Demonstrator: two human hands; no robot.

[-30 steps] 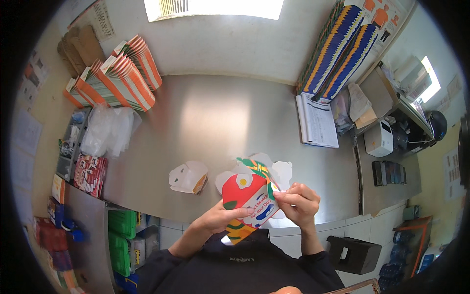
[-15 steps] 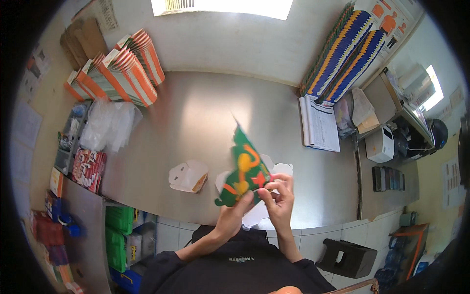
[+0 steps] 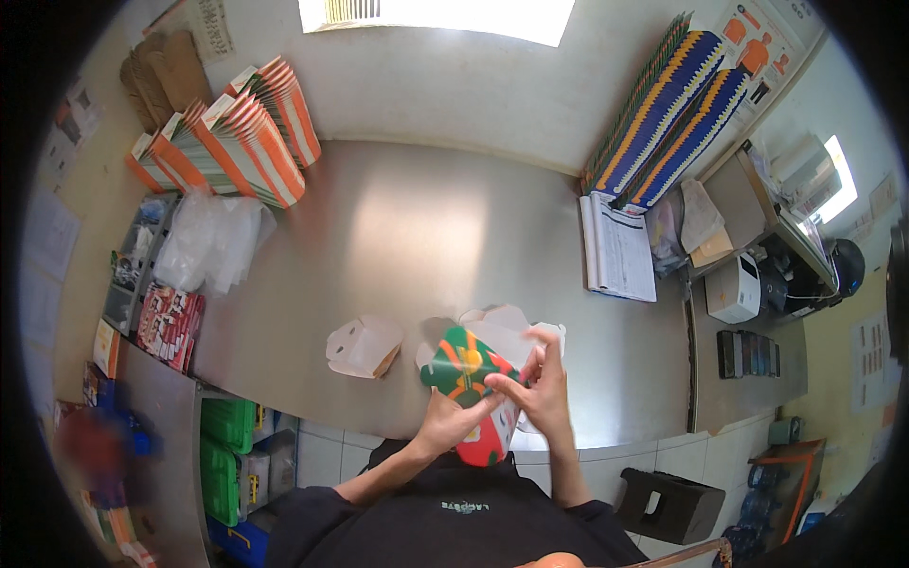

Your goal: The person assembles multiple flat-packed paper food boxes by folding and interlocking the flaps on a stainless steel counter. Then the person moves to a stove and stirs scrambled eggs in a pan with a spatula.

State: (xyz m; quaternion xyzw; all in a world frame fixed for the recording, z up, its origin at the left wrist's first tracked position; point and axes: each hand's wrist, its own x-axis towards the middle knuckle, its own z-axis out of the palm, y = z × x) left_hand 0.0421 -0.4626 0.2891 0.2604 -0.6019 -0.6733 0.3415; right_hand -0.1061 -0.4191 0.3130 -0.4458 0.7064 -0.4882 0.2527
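Close to my body, above the table's near edge, I hold a green and red printed paper carton [image 3: 464,364], partly folded, its red lower part hanging toward my shirt. My left hand [image 3: 453,417] grips its left side, thumb over the printed face. At the right edge, my right hand [image 3: 542,390] pinches the card with the thumb, while its index finger is raised and blurred. Behind the carton lies white card with cut flaps [image 3: 497,322], partly hidden by my hands. To the left stands a folded white paper food box [image 3: 365,343], apart from both hands.
Stacked orange-striped cartons [image 3: 251,142] line the back left; tall blue and yellow stacks [image 3: 653,123] lean at the back right, near an open notebook [image 3: 620,248]. Plastic bags [image 3: 208,241] and red packets [image 3: 170,327] lie left. A black stool [image 3: 670,505] stands on the floor.
The carton has turned and folded: its pointed green end no longer sticks up, and a red part now hangs below. Both hands remain on it.
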